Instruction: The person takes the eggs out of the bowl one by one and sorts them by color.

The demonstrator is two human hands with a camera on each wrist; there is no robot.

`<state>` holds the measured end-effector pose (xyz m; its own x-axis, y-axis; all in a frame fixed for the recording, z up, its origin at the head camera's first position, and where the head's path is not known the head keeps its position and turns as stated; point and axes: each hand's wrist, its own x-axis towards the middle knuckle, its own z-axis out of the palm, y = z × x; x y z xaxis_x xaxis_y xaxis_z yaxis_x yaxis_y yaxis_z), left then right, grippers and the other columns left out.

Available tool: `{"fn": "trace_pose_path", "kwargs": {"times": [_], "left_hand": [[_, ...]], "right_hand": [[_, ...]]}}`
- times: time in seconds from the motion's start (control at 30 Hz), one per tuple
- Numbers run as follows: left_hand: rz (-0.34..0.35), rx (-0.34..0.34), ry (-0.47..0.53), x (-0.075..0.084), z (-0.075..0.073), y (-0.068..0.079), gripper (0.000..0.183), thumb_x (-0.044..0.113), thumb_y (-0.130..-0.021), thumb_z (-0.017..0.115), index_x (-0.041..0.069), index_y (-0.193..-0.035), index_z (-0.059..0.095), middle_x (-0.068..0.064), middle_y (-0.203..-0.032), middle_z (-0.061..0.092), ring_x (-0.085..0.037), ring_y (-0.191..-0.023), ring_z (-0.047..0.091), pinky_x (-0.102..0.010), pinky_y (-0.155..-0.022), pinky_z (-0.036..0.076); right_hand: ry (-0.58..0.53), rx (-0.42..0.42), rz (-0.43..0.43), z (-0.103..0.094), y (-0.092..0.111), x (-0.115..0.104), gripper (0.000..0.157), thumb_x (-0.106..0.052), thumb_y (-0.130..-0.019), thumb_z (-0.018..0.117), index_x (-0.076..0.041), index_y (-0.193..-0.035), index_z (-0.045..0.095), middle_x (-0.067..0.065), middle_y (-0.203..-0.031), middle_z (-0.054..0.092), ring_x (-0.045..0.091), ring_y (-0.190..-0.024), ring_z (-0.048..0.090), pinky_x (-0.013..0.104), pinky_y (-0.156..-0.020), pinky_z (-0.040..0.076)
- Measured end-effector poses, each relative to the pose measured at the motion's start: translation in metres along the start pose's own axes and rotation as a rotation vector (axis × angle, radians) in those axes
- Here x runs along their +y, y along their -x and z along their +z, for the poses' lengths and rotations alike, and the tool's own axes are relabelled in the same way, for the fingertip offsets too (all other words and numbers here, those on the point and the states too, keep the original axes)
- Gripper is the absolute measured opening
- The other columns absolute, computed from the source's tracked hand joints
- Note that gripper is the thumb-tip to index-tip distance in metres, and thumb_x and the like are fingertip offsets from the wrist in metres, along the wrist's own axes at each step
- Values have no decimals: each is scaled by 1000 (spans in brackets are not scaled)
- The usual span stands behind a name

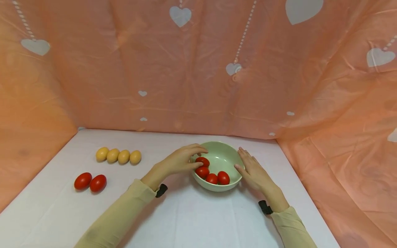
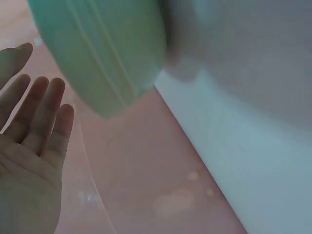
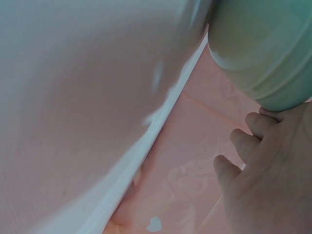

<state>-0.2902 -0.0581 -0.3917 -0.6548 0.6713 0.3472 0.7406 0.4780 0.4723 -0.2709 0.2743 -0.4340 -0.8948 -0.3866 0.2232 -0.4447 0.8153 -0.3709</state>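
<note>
A pale green bowl [image 1: 224,159] stands on the table towards the back, with several red eggs [image 1: 223,178] in its left and front part. My left hand [image 1: 181,159] is at the bowl's left rim, its thumb and fingertips reaching over the edge near the eggs. In the left wrist view, the fingers of that hand [image 2: 36,122] are extended, with a gap between them and the bowl wall [image 2: 107,58]. On the other side, my right hand [image 1: 254,170] has its fingers straight along the right rim. The right wrist view shows its fingertips right at the bowl's outer wall [image 3: 265,53].
Two more red eggs [image 1: 98,183] lie on the white table [image 1: 198,217] at the left. Behind them is a row of several yellow eggs [image 1: 124,156]. An orange curtain with pale hearts [image 1: 186,69] encloses the table's back and sides.
</note>
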Motion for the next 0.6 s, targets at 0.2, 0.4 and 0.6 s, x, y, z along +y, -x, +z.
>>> {"fn": "trace_pose_path", "kwargs": {"times": [0.2, 0.4, 0.6], "left_hand": [[53, -133, -19, 9, 13, -25, 38, 14, -96, 75, 5, -133, 68, -5, -132, 66, -22, -116, 65, -36, -104, 52], [120, -276, -31, 12, 30, -44, 32, 14, -96, 75, 2, -126, 71, -11, -121, 70, -22, -97, 70, -25, -87, 54], [58, -377, -16, 17, 44, -56, 33, 20, -98, 75, 6, -128, 71, -6, -124, 70, -11, -96, 71, -21, -88, 53]], "right_hand": [[8, 1, -8, 0, -1, 0, 72, -42, -110, 47, 2, -162, 26, 16, -171, 23, 43, -155, 22, 62, -124, 18], [10, -4, -6, 1, -2, 1, 72, -43, -110, 46, 1, -163, 25, 16, -171, 23, 43, -155, 22, 61, -124, 18], [2, 6, -14, 0, -1, 2, 71, -41, -110, 46, 3, -162, 26, 17, -170, 23, 43, -155, 23, 63, -124, 19]]}}
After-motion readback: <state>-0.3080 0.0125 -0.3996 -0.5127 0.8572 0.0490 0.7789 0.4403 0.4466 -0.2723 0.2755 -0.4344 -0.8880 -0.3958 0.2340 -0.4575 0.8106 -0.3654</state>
